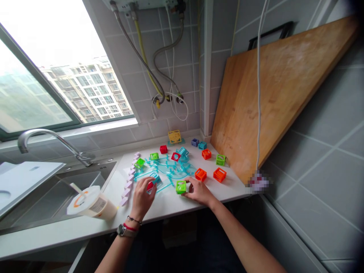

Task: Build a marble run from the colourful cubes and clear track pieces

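- Hands well apart above the white worktop: the right hand has thumb and fingers pinched on the right side of a lime-green, open-sided plastic cube, close to the front edge.
- Left hand curls at a blue plastic block with red showing beside it; whether those fingers grip or merely hover, I cannot tell.
- Step in hand, as I judge it: handling and placing the lime-green cube, just beside the spread of translucent turquoise plastic pieces.
- Next move seems to call for a steady edge pinch, turning the cube without nudging those thin pieces.
- Lettering check! The white lidded drink cup carries a printed label, too small to read; its lid bears an orange mark, also illegible. No brand can be read anywhere.
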The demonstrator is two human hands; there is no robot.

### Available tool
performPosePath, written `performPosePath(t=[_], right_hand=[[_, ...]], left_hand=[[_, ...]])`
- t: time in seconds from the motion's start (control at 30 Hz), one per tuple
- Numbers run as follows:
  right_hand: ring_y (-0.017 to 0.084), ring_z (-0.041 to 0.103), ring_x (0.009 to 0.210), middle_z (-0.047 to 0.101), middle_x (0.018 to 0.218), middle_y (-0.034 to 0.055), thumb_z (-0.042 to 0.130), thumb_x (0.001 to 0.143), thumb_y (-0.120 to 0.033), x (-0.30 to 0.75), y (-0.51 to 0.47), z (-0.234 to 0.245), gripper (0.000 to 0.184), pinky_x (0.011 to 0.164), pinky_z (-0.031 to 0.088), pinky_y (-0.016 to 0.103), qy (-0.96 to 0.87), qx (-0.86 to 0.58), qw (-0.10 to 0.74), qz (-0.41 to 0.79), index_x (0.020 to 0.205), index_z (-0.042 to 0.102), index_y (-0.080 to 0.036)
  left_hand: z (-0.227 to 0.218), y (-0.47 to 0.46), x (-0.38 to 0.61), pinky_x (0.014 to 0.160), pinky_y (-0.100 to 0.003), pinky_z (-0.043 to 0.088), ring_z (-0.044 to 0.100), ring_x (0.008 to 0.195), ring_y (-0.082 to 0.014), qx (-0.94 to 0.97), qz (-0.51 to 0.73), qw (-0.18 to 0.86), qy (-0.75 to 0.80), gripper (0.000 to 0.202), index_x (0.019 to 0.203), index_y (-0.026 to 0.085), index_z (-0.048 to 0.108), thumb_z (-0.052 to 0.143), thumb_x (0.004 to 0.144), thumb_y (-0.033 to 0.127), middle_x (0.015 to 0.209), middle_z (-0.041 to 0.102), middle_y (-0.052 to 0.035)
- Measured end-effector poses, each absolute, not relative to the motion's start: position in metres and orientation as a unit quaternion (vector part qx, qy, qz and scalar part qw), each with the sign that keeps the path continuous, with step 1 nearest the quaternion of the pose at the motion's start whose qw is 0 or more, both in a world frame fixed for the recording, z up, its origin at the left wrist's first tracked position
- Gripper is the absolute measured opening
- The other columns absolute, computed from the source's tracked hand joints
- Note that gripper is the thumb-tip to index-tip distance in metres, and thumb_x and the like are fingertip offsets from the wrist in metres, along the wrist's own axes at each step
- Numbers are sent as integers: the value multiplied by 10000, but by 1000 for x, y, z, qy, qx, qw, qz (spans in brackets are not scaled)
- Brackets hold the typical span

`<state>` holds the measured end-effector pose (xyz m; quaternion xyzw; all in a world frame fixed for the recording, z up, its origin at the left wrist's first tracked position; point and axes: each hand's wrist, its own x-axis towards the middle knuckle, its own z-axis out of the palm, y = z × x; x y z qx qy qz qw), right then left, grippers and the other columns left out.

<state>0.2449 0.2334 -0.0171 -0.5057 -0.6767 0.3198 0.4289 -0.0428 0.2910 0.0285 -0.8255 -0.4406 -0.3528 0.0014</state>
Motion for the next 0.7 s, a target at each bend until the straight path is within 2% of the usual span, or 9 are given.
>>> performPosePath(t=[0.17,0.23,0.3,0.43,0.53,0.7], right_hand=[[158,670,726,704,1063,34,851,744,-332,245,234,-18,490,701,527,292,-669,-516,430,318,1170,628,-238],[165,663,731,690,1006,23,867,726,-332,245,234,-18,492,707,521,297,-669,-519,430,312,1137,618,-231],[168,655,736,675,990,17,880,709,-325,245,234,-19,496,716,517,304,-671,-518,432,308,1111,605,-231],[170,644,747,660,1013,17,881,709,-317,245,234,-18,479,725,514,310,-674,-514,436,303,1085,594,-240],[174,641,746,660,998,15,875,712,-313,245,233,-17,462,724,510,314,-676,-515,435,298,1072,594,-241],[181,638,748,662,955,10,875,710,-316,245,233,-16,457,710,499,307,-681,-520,426,291,1066,599,-238]], left_hand=[[36,326,-69,1008,-543,517,630,1188,-371,-805,-256,-7,-534,494,1331,173,572,609,917,440,1248,674,-179],[35,336,-73,1004,-518,524,641,1199,-370,-807,-224,-46,-545,604,1382,167,547,646,871,474,1296,673,-188],[34,343,-76,938,-477,559,689,1122,-355,-805,-199,-91,-551,666,1394,168,551,673,833,505,1275,698,-183],[37,345,-78,777,-408,592,740,926,-311,-798,-196,-117,-558,572,1309,186,625,653,835,503,1113,752,-138],[39,342,-77,787,-392,587,729,962,-299,-788,-222,-104,-565,534,1309,198,616,644,848,465,1151,734,-129],[35,336,-72,887,-439,561,679,1096,-335,-774,-276,-68,-566,549,1341,209,593,663,833,403,1231,693,-141]])
